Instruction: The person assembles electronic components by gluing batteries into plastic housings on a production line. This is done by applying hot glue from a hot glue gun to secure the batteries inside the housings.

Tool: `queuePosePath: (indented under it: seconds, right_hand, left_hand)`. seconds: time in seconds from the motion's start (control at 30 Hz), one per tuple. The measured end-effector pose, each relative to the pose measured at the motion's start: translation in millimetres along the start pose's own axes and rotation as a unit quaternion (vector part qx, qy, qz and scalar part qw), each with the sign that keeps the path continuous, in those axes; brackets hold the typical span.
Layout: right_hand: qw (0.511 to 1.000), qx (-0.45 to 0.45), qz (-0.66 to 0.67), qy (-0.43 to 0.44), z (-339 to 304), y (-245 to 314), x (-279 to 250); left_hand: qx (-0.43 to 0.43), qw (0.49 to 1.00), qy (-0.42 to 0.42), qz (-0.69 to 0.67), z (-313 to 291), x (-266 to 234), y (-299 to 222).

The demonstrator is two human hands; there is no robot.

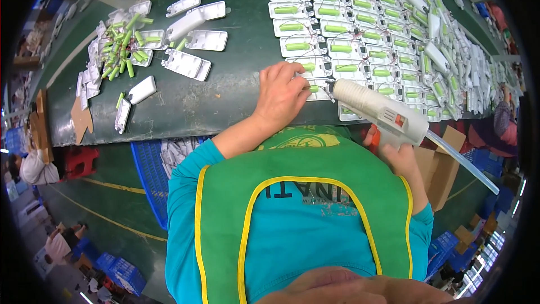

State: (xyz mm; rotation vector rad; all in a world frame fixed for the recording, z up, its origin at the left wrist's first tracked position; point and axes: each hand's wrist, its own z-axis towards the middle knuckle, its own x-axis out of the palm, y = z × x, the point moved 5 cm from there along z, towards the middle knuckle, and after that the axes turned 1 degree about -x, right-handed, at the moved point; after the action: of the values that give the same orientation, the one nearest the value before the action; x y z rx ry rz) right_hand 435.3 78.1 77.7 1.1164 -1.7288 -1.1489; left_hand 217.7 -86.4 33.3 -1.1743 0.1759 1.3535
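The left grip (283,93) curls over the left end of a white casing (320,95) bearing a green cell (313,89); whether it pinches, I cannot tell. The right grip (398,156) is wrapped around a white glue gun (388,112), nozzle (342,88) just beside that casing. Rows of similar casings (343,49) lie beyond both grips on the green bench (239,101); loose cells (118,50) are heaped well left of the left grip

White glue gun (388,111), trigger (372,137) apparently orange-red

Plastic glue gun (383,107), scuffed glossy tabletop (225,98)
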Motion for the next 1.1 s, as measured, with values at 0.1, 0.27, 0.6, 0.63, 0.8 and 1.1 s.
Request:
queuePosePath:
  seconds: [0.1, 0.27, 0.6, 0.63, 0.8, 1.1]
  right_hand:
    - [0.997, 0.063, -0.032, -0.028, -5, -12, -3]
    - [0.992, 0.118, -0.041, -0.025, -1, -20, 2]
    - [0.99, 0.1, -0.085, -0.051, 7, -19, 4]
    - [0.99, 0.101, -0.086, -0.05, 7, -20, 4]
    - [0.986, 0.086, -0.124, -0.065, -1, -24, -5]
    - [0.994, 0.082, -0.075, 0.023, 2, -16, 4]
  left_hand:
    - [-0.009, 1.0, 0.006, -0.001, 1, -1, 0]
    - [0.005, 1.0, -0.005, 0.007, 1, 0, -1]
    - [0.016, 1.0, -0.014, 0.014, 0, -1, -2]
    - [0.018, 1.0, -0.016, 0.013, 0, 0, -2]
    - [0.019, 1.0, -0.014, 0.012, 0, 0, -2]
    - [0.016, 1.0, -0.012, -0.024, 0, -11, 2]
